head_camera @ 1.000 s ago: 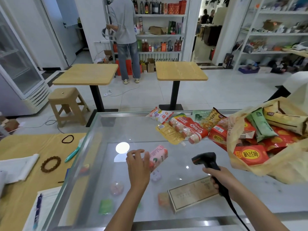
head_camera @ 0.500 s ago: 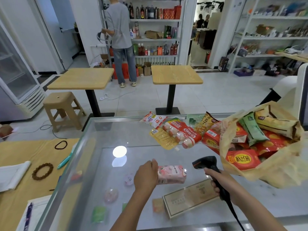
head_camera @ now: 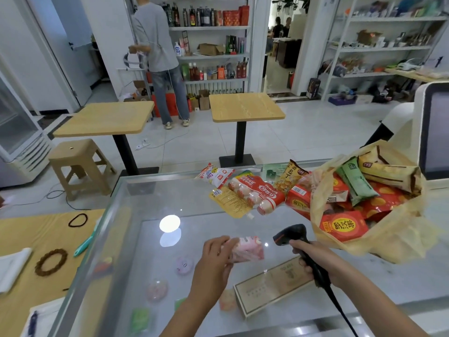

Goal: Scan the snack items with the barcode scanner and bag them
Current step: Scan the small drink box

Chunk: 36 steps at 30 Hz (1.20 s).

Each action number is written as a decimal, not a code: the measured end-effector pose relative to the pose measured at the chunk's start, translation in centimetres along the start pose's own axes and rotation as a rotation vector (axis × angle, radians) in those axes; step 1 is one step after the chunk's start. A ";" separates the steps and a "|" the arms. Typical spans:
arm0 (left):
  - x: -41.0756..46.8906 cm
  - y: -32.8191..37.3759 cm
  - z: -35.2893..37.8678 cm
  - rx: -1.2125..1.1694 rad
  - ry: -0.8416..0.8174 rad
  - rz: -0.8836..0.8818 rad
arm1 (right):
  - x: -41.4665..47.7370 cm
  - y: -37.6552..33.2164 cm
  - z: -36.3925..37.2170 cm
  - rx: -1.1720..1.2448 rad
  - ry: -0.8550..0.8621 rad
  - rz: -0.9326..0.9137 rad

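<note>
The left hand point(head_camera: 215, 257) pinches one end of a pink packet point(head_camera: 247, 249), thumb and fingers closed on its left edge, holding it just above the glass counter point(head_camera: 150, 239) with its free end turned toward the scanner point(head_camera: 290, 235). The right hand point(head_camera: 313, 257) is wrapped around the scanner's handle, its head aimed left at the packet from just beside it; the cord runs down along the forearm. The packet looks light and soft, a crinkly plastic wrap with puffed contents, so it likely bends and slips if squeezed at the middle. Gripping by the sealed end, as here, seems the safest hold, since it leaves the printed face open to the scanner and spares whatever is inside from crushing. A glossy wrap may also throw glare, so a slight tilt could help the read. Farther out, unscanned snacks point(head_camera: 250, 193) lie in a loose pile at the counter's far edge, and to the right a tan bag point(head_camera: 398, 234) sits open, slumped and already holding several packs. The bag is thin and floppy; its mouth will probably need steadying when the packet goes in.
</note>
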<state>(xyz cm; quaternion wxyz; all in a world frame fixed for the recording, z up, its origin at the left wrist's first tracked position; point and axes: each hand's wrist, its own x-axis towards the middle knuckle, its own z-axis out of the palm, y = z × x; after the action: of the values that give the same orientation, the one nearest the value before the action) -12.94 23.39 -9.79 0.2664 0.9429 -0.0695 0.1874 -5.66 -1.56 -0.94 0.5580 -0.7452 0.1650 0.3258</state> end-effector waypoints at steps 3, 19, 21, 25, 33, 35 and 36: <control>3.0 0.5 0.0 -0.146 -0.077 -0.265 | -1.0 -0.7 -0.1 0.030 -0.003 -0.013; 6.0 3.9 4.6 -0.609 -0.090 -0.435 | -9.1 -9.1 -0.6 -0.143 -0.002 -0.020; 5.9 4.0 4.5 -0.574 -0.084 -0.391 | -9.8 -9.4 -0.5 -0.152 -0.009 -0.027; 5.4 4.1 4.5 -0.506 -0.086 -0.319 | -10.7 -9.7 -0.1 -0.169 -0.010 -0.024; 5.6 3.9 4.7 -0.518 -0.066 -0.340 | -11.7 -9.9 0.6 -0.204 0.012 -0.013; 5.6 3.9 4.7 -0.517 -0.062 -0.341 | -11.8 -9.9 0.8 -0.207 0.014 -0.008; 5.6 3.8 4.7 -0.514 -0.063 -0.341 | -11.9 -9.9 0.9 -0.212 0.013 -0.006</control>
<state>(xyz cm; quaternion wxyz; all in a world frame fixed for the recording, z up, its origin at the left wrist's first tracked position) -7.13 17.46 -9.50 0.5216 0.8480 0.0363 0.0870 -8.60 1.07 14.06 0.4758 -0.8026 0.1312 0.3350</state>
